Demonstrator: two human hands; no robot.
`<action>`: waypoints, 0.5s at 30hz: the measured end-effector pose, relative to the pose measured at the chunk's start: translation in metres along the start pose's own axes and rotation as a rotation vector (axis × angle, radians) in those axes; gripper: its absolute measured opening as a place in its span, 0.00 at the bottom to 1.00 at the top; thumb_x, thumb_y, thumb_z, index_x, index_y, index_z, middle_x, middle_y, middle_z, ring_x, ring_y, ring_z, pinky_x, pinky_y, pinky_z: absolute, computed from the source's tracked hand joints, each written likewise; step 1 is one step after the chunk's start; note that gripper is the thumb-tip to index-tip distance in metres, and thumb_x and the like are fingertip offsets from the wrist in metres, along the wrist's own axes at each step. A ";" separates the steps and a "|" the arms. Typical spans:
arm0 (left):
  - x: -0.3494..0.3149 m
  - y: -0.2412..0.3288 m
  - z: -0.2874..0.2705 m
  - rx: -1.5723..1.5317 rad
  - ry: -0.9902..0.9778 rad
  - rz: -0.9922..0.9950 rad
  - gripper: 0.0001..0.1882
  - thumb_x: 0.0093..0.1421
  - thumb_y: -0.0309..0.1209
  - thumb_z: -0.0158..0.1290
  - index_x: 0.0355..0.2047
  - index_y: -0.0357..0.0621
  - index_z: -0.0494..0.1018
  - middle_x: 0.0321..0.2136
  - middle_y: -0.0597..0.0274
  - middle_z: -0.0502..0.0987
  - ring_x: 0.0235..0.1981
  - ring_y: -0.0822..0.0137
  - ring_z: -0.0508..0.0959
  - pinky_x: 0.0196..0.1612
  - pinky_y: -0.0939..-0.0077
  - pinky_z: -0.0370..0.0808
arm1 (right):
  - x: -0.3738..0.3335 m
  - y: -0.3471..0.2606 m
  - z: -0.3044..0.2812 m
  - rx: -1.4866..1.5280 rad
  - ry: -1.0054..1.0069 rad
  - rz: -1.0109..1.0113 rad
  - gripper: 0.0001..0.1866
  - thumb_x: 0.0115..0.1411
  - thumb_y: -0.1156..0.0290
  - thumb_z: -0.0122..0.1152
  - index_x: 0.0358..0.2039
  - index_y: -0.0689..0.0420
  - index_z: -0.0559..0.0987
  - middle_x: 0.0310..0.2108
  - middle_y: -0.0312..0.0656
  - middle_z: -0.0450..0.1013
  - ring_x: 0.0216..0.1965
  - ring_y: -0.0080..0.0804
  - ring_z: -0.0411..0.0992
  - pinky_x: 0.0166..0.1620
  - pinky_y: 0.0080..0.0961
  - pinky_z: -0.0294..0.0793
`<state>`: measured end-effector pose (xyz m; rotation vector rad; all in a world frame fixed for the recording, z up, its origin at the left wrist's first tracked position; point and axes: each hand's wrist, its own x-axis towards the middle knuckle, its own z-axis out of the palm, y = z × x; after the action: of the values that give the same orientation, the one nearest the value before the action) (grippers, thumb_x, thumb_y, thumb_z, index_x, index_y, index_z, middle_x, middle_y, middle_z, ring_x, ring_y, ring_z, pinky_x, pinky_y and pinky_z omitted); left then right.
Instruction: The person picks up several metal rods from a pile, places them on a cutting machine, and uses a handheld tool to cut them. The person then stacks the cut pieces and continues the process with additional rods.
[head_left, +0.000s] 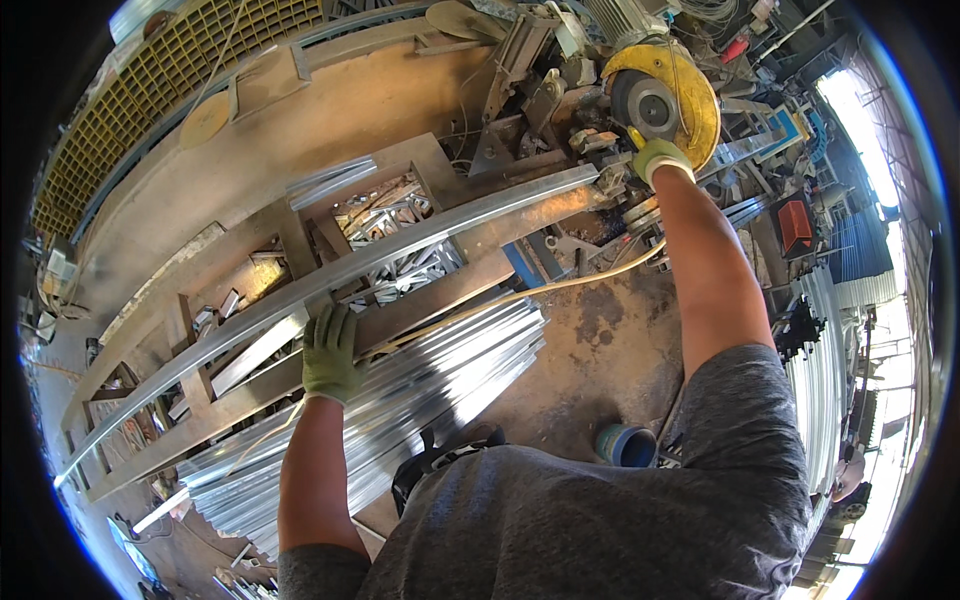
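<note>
My right hand point(661, 158), in a green glove, is closed round the yellow handle point(636, 138) of a cut-off saw. Beside it, the saw's grey disc point(650, 104) sits under a yellow guard point(703, 110). A long silvery metal tube point(420, 234) runs across the steel frame bench point(440, 300), its right end close to the saw. My left hand point(332, 352), gloved too, lies with fingers stretched out on the bench's near rail. Its fingertips reach the near side of the tube; whether they press on it is hard to tell.
A stack of shiny metal profiles point(450, 370) lies in front of the bench. Offcuts point(415, 265) fill an opening in the frame. A yellowish cable point(570, 283) crosses nearby. On the stained floor stands a blue bucket point(627, 446). A red box point(795, 228) sits at the right.
</note>
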<state>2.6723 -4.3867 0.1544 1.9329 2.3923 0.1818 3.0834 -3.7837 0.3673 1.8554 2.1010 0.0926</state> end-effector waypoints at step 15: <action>-0.006 0.001 0.004 0.019 -0.036 -0.019 0.58 0.55 0.52 0.79 0.81 0.47 0.67 0.83 0.53 0.66 0.87 0.45 0.60 0.87 0.35 0.58 | -0.005 0.070 0.031 0.010 0.011 0.005 0.24 0.73 0.62 0.60 0.62 0.57 0.92 0.63 0.60 0.86 0.67 0.57 0.85 0.66 0.50 0.84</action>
<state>2.6747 -4.3920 0.1504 1.9040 2.3971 0.1225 3.1599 -3.7833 0.3581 1.8701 2.1080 0.0944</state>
